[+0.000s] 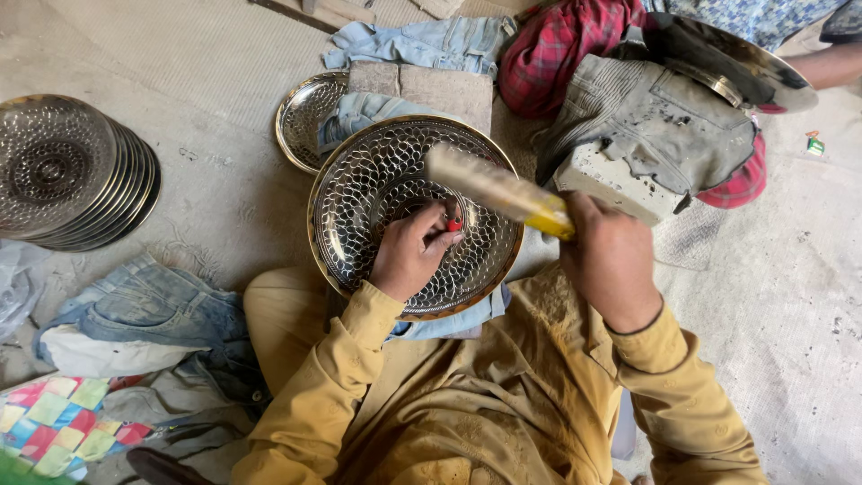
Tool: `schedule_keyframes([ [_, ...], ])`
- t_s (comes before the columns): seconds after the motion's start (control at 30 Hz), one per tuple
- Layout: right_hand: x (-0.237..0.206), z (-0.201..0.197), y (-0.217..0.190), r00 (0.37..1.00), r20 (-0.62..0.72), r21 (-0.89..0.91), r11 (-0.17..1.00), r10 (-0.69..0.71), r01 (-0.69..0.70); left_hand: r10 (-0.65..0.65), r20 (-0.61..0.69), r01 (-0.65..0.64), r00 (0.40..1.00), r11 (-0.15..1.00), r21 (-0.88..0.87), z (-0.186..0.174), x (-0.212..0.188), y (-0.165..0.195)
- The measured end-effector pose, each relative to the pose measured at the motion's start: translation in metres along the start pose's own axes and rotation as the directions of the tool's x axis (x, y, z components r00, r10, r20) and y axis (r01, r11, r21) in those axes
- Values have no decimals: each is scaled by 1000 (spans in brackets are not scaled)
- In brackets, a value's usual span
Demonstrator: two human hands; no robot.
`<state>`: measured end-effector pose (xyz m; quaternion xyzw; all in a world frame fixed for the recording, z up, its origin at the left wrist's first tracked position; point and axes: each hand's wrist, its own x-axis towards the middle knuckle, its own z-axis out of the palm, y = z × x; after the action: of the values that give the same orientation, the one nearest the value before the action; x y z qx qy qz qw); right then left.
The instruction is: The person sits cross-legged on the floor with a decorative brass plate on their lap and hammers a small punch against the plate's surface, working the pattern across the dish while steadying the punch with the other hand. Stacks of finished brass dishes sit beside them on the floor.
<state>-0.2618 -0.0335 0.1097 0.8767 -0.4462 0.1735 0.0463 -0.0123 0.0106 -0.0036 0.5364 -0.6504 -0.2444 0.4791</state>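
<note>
A: Far left first. What sits on the floor?

B: A stack of embossed metal plates (72,171), round, dull silver, lying flat on the grey floor (224,117). Below it, crumpled blue denim (153,310) and a patchwork cloth (58,422) in pink, green and yellow.

A: Moving in toward the middle?

B: A smaller metal plate (301,117) lies half under a denim rag, just beside a flat stone block (431,90). In front of it, the large patterned plate (359,207), gold-rimmed, scale-like embossing across its face. It rests tilted on the person's lap, over a strip of blue cloth, well within reach of both arms.

A: The left hand?

B: The left hand (409,256) lies on the plate's face near its centre. Fingers curled tight around a small red-tipped tool (454,224), pinched between thumb and forefinger, tip touching the metal.

A: And the right?

B: The right hand (606,256) sits just past the plate's right rim, fist wrapped fully round a yellow handle. From it a pale hammer (494,187) reaches left over the plate, blurred; whether it touches the tool cannot be told.

A: Further right?

B: A block wrapped in grey cloth (646,135), just beside the right hand. Behind it, red checked fabric, and another person's arm (831,63) at the top corner with a shiny plate (763,58) near it. Mustard-yellow sleeves fill the bottom.
</note>
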Motion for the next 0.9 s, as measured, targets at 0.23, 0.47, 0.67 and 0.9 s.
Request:
schedule_keyframes([
  [0.23,0,3,-1,999,-21,-11,1000,-25,25,39,19,-39,999,999,2,-1,2,-4],
  [0.47,0,11,-2,999,-35,92,996,15,-11,68,17,-69,998,998,11,-6,1,-4],
  [0.67,-3,17,2,999,-16,63,997,50,-49,65,43,-66,997,998,11,-8,1,-2],
  [0.9,-4,21,8,996,-46,194,978,81,-70,74,79,-73,994,997,-16,-7,2,-3],
])
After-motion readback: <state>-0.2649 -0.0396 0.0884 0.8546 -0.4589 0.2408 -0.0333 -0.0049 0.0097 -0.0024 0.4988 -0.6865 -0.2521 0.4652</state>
